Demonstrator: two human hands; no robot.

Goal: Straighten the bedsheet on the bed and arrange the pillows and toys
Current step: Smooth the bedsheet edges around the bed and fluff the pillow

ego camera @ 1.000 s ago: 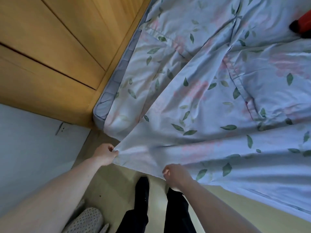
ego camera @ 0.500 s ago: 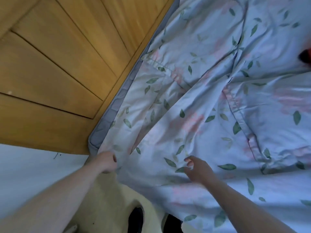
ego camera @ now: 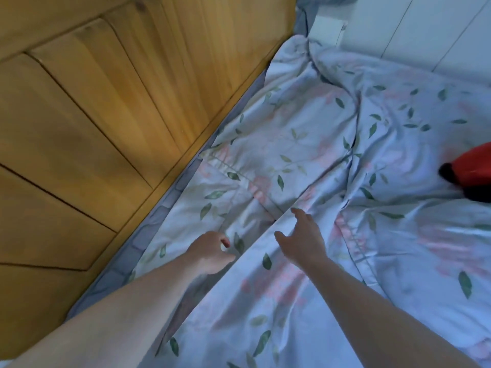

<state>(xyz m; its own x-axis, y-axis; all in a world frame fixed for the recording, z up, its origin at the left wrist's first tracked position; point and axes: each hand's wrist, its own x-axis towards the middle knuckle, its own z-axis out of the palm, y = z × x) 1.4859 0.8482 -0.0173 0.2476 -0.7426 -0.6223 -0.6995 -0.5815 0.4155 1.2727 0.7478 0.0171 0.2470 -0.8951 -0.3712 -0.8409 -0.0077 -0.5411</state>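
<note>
A pale blue bedsheet (ego camera: 332, 160) printed with green leaves and pink flowers lies wrinkled across the bed, with long folds running up its middle. My left hand (ego camera: 210, 252) is curled near the sheet's turned-over edge, finger and thumb pinching the cloth. Just right of it, my right hand (ego camera: 301, 240) reaches over the sheet with fingers spread and holds nothing. A red and black toy (ego camera: 471, 170) lies on the sheet at the right edge, partly cut off by the frame.
A wooden panel (ego camera: 106, 123) runs along the bed's left side. The grey quilted mattress edge (ego camera: 148, 235) shows between it and the sheet. White wall panels (ego camera: 425, 25) stand beyond the far end of the bed.
My view rose from the bed's corner and the floor onto the bed. Both hands moved up along the sheet. My right hand let go of the sheet's edge and opened.
</note>
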